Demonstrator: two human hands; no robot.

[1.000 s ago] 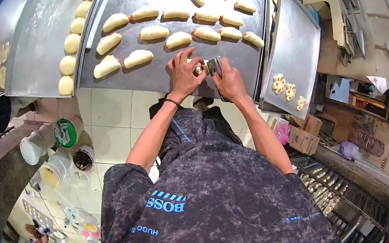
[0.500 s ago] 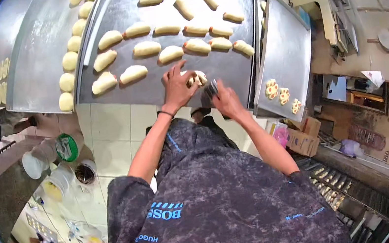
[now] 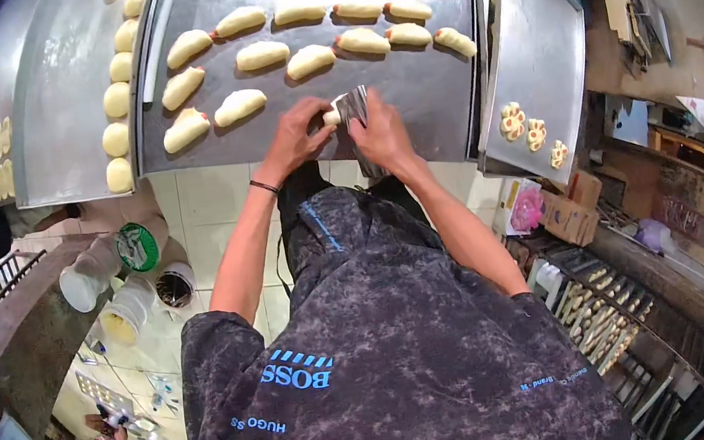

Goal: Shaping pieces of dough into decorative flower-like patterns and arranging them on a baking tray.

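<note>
Holding a dough piece (image 3: pixel 331 117), both hands, metal tray (image 3: pixel 434 100) of shaped rolls (image 3: pixel 311 60)

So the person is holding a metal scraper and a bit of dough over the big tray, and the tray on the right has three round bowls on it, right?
Not quite. The head view shows the side tray carrying three small flower-shaped dough pieces, not bowls. The rest is right: the right hand holds the metal scraper, the left hand pinches a bit of dough, both over the big tray.

A small pale dough piece (image 3: pixel 331 117) lies at the near edge of the grey baking tray (image 3: pixel 424 93), between both hands. A shiny metal scraper (image 3: pixel 353 107) stands upright, touching its right side.
</note>
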